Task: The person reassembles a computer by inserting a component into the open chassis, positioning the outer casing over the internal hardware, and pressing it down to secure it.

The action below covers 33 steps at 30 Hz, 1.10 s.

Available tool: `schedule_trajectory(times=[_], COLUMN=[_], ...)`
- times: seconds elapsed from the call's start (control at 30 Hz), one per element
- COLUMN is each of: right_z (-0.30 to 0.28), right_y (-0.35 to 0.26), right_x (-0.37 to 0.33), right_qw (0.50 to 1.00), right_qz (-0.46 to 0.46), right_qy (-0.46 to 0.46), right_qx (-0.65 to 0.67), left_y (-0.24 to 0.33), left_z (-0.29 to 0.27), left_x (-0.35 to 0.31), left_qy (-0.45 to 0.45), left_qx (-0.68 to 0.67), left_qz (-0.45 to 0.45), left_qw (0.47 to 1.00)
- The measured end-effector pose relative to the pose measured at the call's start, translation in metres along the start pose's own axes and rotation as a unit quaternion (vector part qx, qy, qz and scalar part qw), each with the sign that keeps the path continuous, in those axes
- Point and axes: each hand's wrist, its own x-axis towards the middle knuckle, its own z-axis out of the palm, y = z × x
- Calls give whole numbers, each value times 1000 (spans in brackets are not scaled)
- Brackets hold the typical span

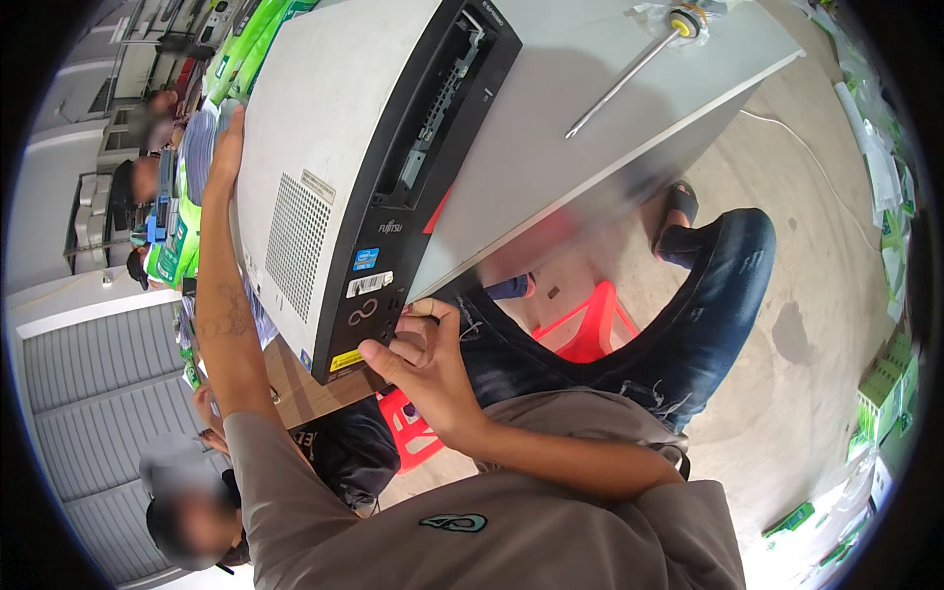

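Observation:
A desktop computer case (324, 108) stands tilted in front of me, with pale grey sides and a black front panel (369, 261). An open drive bay (438, 113) in that panel shows metal parts inside. My left hand (228, 157) lies along the case's left side, holding it there; its fingertips are partly hidden behind the edge. My right hand (428, 359) grips the lower front corner, thumb against the black panel and fingers curled at its edge. A screwdriver (629, 84) with a yellow and black handle lies on the grey tabletop (551, 187), right of the case.
My legs in jeans (688, 324) are beside the table's edge, near a red plastic stool (590, 320). Other people (197, 501) sit at the left. Green packages (890, 383) line the floor at the right, and a thin white cable (826, 162) runs across it.

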Motion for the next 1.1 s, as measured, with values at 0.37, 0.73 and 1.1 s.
schedule_trajectory(times=[0.37, 0.73, 1.1], right_z=[-27, -64, -28], right_y=[-4, -59, -41], right_x=[3, 43, 98], right_qw=[989, 744, 724], right_qz=[-33, -560, -578], right_qy=[-58, 85, 78], right_qx=[-134, -354, -367], left_y=[-8, 27, 28], left_z=[2, 18, 12], left_x=[-4, -54, -28], left_qy=[10, -10, -39], left_qx=[76, 10, 27], left_qz=[66, 50, -4], left_qw=[995, 999, 999])
